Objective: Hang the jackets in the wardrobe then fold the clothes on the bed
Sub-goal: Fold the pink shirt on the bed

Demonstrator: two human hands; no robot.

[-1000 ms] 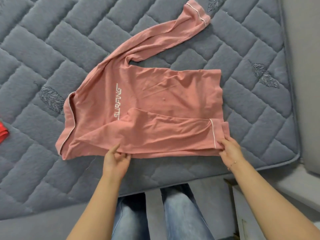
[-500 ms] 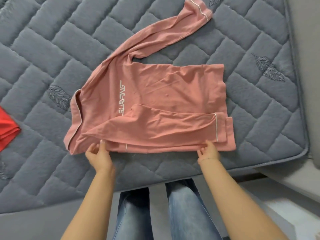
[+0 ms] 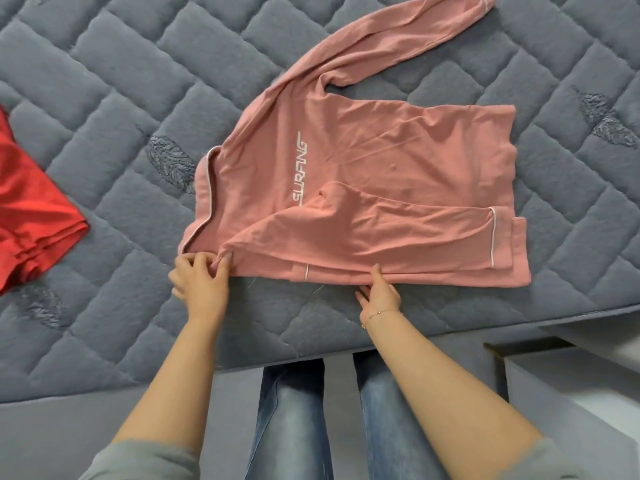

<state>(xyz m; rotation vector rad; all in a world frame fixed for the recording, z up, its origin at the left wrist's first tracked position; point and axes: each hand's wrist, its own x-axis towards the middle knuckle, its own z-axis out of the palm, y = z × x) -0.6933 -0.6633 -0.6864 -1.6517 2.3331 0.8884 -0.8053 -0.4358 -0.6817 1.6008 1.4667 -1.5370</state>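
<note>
A pink long-sleeved top (image 3: 381, 161) printed "SURFING" lies flat on the grey quilted bed (image 3: 104, 98). Its near sleeve is folded across the body, and the far sleeve stretches toward the top right. My left hand (image 3: 199, 287) pinches the near folded edge close to the collar. My right hand (image 3: 379, 294) pinches the same near edge around its middle, thumb on top of the cloth.
A folded red garment (image 3: 31, 216) lies at the left edge of the bed. The mattress's front edge runs just below my hands, with my jeans-clad legs (image 3: 332, 410) against it. A pale cabinet (image 3: 571, 393) stands at the lower right.
Both hands have slid left along the near edge of the top: the left from mid-edge to near the collar, the right from the cuff end to the middle. More of the red garment shows.
</note>
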